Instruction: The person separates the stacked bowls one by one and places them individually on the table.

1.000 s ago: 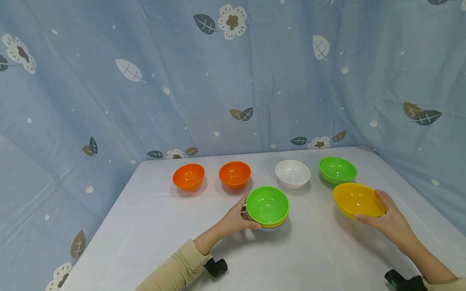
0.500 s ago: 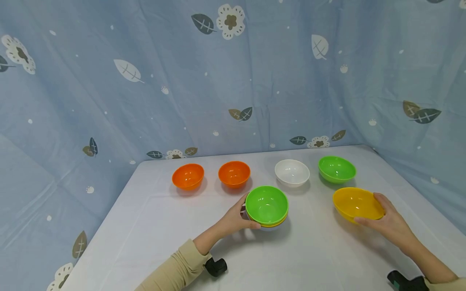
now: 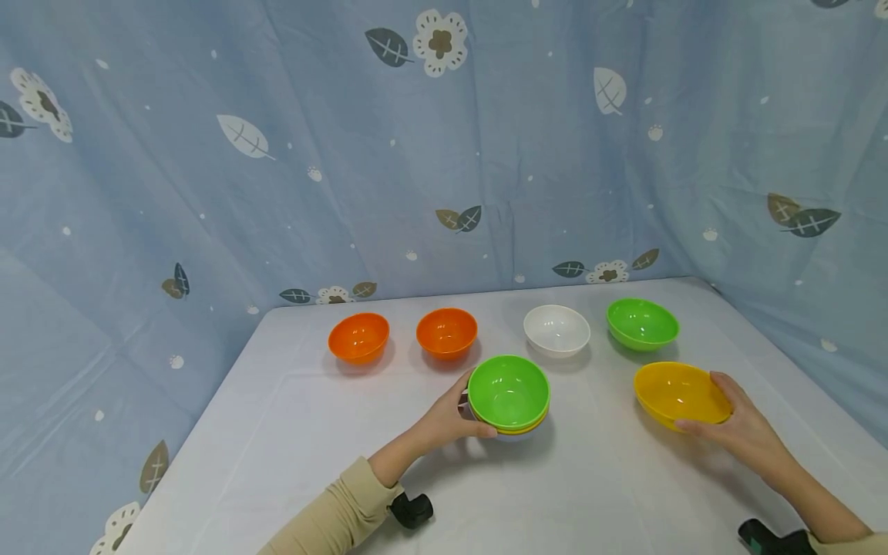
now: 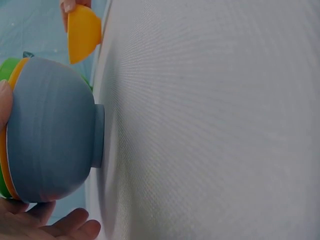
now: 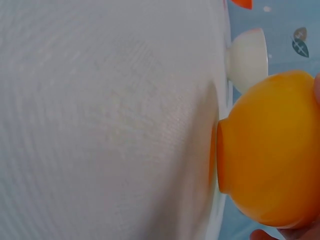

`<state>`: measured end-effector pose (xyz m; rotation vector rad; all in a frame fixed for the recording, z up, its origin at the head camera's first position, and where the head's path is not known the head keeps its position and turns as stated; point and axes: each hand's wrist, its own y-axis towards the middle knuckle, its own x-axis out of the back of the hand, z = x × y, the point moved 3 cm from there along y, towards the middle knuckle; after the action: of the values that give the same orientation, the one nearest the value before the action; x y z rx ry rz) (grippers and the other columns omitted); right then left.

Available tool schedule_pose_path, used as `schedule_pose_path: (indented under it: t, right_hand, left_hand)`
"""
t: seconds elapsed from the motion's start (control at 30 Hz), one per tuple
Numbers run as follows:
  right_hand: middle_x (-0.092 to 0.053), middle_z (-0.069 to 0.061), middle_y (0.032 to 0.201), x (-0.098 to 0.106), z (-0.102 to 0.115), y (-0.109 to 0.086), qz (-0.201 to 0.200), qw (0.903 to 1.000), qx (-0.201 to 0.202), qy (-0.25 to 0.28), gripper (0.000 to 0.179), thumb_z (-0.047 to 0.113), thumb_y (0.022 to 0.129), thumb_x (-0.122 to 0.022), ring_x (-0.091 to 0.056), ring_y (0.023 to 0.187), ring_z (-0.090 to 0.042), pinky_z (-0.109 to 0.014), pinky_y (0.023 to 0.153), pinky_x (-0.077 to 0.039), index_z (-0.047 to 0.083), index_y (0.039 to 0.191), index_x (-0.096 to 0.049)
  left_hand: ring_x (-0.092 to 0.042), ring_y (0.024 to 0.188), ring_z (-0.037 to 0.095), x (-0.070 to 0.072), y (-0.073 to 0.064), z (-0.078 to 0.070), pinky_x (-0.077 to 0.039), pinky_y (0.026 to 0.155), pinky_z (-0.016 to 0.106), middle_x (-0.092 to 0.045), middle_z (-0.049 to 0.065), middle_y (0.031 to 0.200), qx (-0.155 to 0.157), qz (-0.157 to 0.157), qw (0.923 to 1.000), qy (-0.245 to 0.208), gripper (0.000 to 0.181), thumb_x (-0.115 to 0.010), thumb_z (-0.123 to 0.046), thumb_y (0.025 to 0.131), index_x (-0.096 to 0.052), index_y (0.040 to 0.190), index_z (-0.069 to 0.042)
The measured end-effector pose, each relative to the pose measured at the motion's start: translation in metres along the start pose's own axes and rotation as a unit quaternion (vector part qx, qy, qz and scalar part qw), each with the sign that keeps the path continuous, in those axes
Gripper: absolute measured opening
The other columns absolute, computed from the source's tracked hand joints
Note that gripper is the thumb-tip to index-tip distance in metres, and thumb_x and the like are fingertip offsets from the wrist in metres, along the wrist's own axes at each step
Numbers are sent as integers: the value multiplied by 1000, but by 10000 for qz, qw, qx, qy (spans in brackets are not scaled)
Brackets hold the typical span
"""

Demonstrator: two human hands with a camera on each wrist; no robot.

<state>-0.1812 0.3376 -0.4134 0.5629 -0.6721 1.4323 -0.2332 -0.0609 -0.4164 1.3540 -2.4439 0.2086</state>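
Observation:
My left hand (image 3: 445, 418) grips a stack of nested bowls at the table's middle, thumb at the near rim. A green bowl (image 3: 509, 391) sits on top, a yellow bowl rim shows just under it, and a blue-grey-looking bowl (image 4: 52, 130) is outermost in the left wrist view. To the right, my right hand (image 3: 749, 435) holds a separate yellow bowl (image 3: 680, 393) by its rim, thumb on the near side. In the right wrist view this yellow bowl's foot hangs close over the white cloth, its orange reflection beside it. Both bowls' openings face up.
Along the back stand two orange bowls (image 3: 358, 339), a white bowl (image 3: 557, 331) and another green bowl (image 3: 643, 324), which is just behind the held yellow bowl. A white cloth (image 3: 291, 447) covers the table; a blue patterned curtain (image 3: 388, 185) hangs behind it.
My right hand has lowered the yellow bowl toward the table, opening a gap to the green bowl behind. The left hand and its stack have stayed in place.

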Motion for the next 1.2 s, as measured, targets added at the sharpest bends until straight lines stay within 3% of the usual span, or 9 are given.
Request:
schedule_pose_path:
  t: [0.23,0.6,0.83,1.2]
  right_hand:
    - [-2,-41,140,0,-1,2,94,9999,-77,-51,104,40,83,-64,-15,121,-56,-70,94,-18,-10,141,6]
    - [-6,-42,137,1,-13,4,68,9978,303,-588,106,39,79,-68,-16,120,-58,-70,94,-18,-15,139,1]
    - [-11,-44,134,2,-16,3,170,9960,594,-639,104,31,76,-72,-20,117,-57,-71,90,-22,-16,138,-2]
    - [-3,-45,135,5,-16,5,534,9965,404,-497,108,32,78,-70,-14,118,-60,-72,91,-19,-15,138,6]
  left_hand:
    - [-40,123,28,0,-1,0,-37,98,44,-37,5,142,75,-34,10000,26,94,-80,-21,70,-23,145,-20]
    - [-41,121,28,-1,-1,0,-37,98,45,-37,4,142,112,-53,9999,-1,93,-79,-18,70,-23,145,-22]
    - [-41,122,28,-1,-1,1,-37,98,44,-37,4,142,106,-62,9999,46,93,-79,-19,70,-23,144,-22]
    - [-40,123,27,-2,-1,-1,-36,100,46,-37,3,142,137,-51,9999,78,93,-78,-17,71,-22,145,-22]
